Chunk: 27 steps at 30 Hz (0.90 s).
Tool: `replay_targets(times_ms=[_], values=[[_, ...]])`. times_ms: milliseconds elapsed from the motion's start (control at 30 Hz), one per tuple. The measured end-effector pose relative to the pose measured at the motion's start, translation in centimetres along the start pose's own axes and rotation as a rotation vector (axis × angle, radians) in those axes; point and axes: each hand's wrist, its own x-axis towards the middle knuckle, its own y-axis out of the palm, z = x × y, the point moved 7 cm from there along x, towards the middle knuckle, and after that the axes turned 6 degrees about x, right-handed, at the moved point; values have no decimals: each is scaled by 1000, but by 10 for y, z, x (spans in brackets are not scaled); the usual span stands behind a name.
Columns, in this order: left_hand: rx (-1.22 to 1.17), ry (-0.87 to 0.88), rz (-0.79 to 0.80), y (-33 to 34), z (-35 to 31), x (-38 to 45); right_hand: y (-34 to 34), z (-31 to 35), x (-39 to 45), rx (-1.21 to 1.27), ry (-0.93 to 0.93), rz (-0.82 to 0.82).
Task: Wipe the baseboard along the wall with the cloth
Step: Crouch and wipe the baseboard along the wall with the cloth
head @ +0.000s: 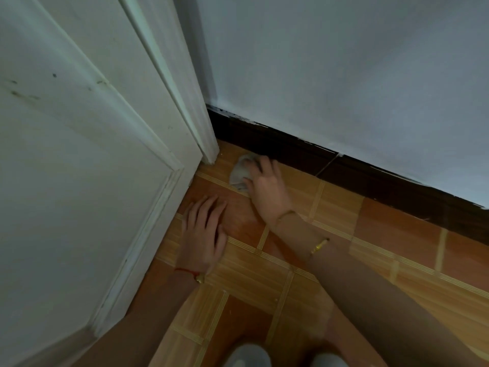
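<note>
A dark brown baseboard [344, 170] runs along the foot of the pale wall, from the door frame down to the right. My right hand [266, 186] grips a crumpled pale grey cloth [239, 173] on the floor tiles, just in front of the baseboard near the corner. The cloth touches the floor; whether it touches the baseboard I cannot tell. My left hand [205, 231] lies flat on the tiles with fingers spread, holding nothing, close to the door.
A white panelled door [79, 181] and its frame [190, 102] fill the left side, meeting the baseboard at the corner. Orange and brown floor tiles [397, 247] stretch to the right. Two pale shoe tips [248, 356] show at the bottom edge.
</note>
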Motion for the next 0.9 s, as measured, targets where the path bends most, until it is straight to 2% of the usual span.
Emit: replay_targets(times_ms=[100, 367, 500, 800, 900], values=[[-3, -10, 9, -1, -1, 0, -1, 0, 8, 25, 34, 39], [-7, -24, 28, -2, -3, -1, -71, -95, -86, -42, 287, -183], [8, -18, 32, 1, -3, -2, -76, -105, -100, -61, 379, -220], [25, -8, 21, -1, -4, -2, -37, -42, -34, -10, 185, -28], [22, -4, 30, 0, -3, -2, -37, -45, -34, 72, 213, -69]])
